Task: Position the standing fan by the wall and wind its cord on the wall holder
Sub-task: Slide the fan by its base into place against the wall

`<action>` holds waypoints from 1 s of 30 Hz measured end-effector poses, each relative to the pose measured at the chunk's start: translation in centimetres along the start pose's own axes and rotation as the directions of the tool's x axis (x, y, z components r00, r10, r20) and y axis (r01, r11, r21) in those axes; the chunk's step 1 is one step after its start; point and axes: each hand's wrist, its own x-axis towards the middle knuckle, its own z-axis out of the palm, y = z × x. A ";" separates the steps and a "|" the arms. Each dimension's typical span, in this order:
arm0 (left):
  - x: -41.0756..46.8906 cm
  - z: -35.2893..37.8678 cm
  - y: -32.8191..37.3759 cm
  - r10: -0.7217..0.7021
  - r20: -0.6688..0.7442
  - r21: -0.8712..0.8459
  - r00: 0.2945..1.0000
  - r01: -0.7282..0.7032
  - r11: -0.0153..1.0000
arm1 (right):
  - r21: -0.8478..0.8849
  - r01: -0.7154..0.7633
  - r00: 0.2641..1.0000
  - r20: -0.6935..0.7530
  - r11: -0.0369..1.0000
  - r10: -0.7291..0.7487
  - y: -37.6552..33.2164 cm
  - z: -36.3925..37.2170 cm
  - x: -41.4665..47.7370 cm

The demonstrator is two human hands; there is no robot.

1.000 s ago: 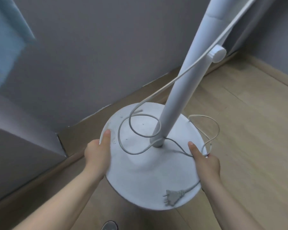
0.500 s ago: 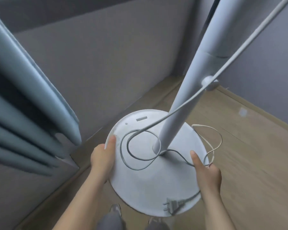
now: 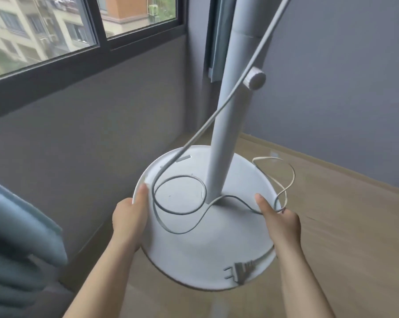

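Observation:
The white standing fan has a round base (image 3: 194, 253) and a pale pole (image 3: 226, 138) rising out of the top of the frame; its head is out of view. My left hand (image 3: 129, 216) grips the base's left rim, thumb on top. My right hand (image 3: 281, 223) grips the right rim, thumb on top, with a loop of the cord (image 3: 178, 203) pinned under it. The grey-white cord coils loosely on the base and its plug (image 3: 238, 269) lies at the near right edge. A knob (image 3: 254, 80) sticks out of the pole. No wall holder is visible.
A grey wall (image 3: 90, 134) under a dark-framed window (image 3: 79, 37) runs along the left. Another grey wall (image 3: 343, 99) stands behind, meeting it at a corner with a blue curtain (image 3: 219, 42). More curtain folds (image 3: 17, 237) hang at near left. Wooden floor (image 3: 343, 237) spreads to the right.
The view has swung upward, bringing the window and the room corner into sight. Both hands keep the same hold on the base, which has moved toward the corner.

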 end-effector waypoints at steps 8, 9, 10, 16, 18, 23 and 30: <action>-1.8 6.3 4.3 0.060 0.068 0.023 0.996 -0.061 0.998 | 0.062 -0.032 0.998 -0.053 0.998 0.036 -0.3 -5.8 4.2; -2.3 7.7 4.7 0.059 0.080 0.031 0.995 -0.062 0.998 | 0.070 -0.039 0.997 -0.063 0.997 0.044 0.0 -6.9 4.9; -3.0 8.8 5.0 0.062 0.086 0.035 0.994 -0.065 0.997 | 0.076 -0.045 0.996 -0.073 0.996 0.050 0.2 -7.9 5.4; -6.7 15.5 6.5 0.109 0.160 0.033 0.981 -0.115 0.993 | 0.099 -0.066 0.988 -0.134 0.993 0.079 2.1 -14.4 8.5; -7.6 18.0 7.0 0.117 0.198 0.048 0.973 -0.129 0.991 | 0.107 -0.070 0.983 -0.160 0.992 0.087 2.9 -16.7 9.6; -9.3 24.0 8.3 0.137 0.260 0.085 0.956 -0.164 0.983 | 0.156 -0.113 0.965 -0.220 0.981 0.146 5.0 -21.2 12.0; -9.9 32.7 11.3 0.139 0.365 0.143 0.920 -0.204 0.969 | 0.244 -0.153 0.924 -0.308 0.958 0.226 7.0 -26.0 16.4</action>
